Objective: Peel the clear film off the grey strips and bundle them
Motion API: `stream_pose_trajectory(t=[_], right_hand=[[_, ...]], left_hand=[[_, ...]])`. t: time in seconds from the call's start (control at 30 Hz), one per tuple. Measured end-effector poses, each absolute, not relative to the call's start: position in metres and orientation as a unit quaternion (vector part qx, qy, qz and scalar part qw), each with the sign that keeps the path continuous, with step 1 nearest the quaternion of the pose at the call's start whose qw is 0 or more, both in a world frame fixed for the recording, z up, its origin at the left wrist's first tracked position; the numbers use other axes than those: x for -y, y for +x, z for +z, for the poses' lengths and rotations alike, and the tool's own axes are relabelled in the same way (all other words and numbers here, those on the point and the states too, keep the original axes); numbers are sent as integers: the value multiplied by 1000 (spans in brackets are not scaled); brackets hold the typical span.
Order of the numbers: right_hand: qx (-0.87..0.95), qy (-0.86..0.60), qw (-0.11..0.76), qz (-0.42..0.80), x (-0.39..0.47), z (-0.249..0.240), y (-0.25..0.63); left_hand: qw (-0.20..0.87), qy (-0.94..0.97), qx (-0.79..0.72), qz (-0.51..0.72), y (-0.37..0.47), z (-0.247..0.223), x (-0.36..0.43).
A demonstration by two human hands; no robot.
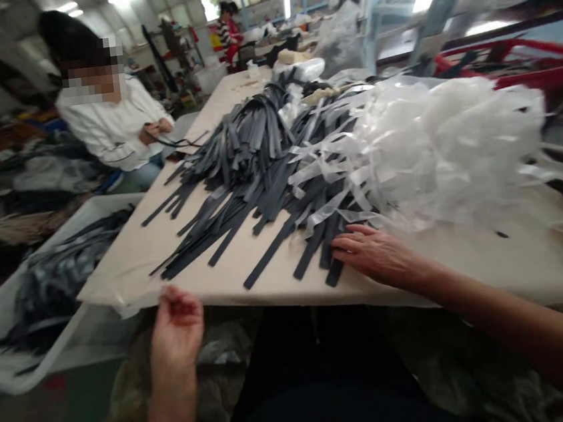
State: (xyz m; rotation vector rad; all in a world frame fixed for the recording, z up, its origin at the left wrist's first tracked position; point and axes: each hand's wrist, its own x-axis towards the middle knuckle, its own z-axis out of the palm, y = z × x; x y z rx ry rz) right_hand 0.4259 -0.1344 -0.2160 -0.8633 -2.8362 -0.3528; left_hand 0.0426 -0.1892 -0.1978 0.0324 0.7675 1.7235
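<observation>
Left hand (175, 326), lower left, half-curled, apparently empty; right hand (379, 256), fingers parted, grip unclear, touches dark strips (268, 254) heaped centre; others fill white bin (94, 338), left.

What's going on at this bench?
A person's right hand rests its fingertips on long, flat dark-grey strips fanned across a cream-covered table. The left hand, loosely curled by the near edge, shows nothing in its grip. A heap of translucent white plastic ribbons lies right of the strips. Across the table's left side, a co-worker in a white top handles thin dark strands.
</observation>
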Motion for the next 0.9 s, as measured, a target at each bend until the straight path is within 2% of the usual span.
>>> stream_pose_trajectory(t=[0.07,0.17,0.3,0.43,0.6,0.67,0.8,0.9], right_hand=[[950,-252,93,-158,125,-222,428],[948,-231,110,-191,118,-227,427],[937,-283,115,-167,117,-224,415],[935,-314,120,-109,120,-215,404],[907,-322,271,14,143,-198,381],[890,-331,306,68,155,-192,366],[873,-334,316,164,176,-191,337],[863,-358,308,182,187,-197,321]], left_hand=[[562,-43,-328,758,47,-201,195],[592,-84,-322,734,73,-205,193],[628,-102,-303,709,103,-205,188],[638,-92,-324,693,112,-201,190],[647,-42,-377,662,119,-203,196],[643,-31,-396,654,123,-208,197],[629,-11,-399,667,128,-220,195],[616,-5,-376,692,127,-224,192]])
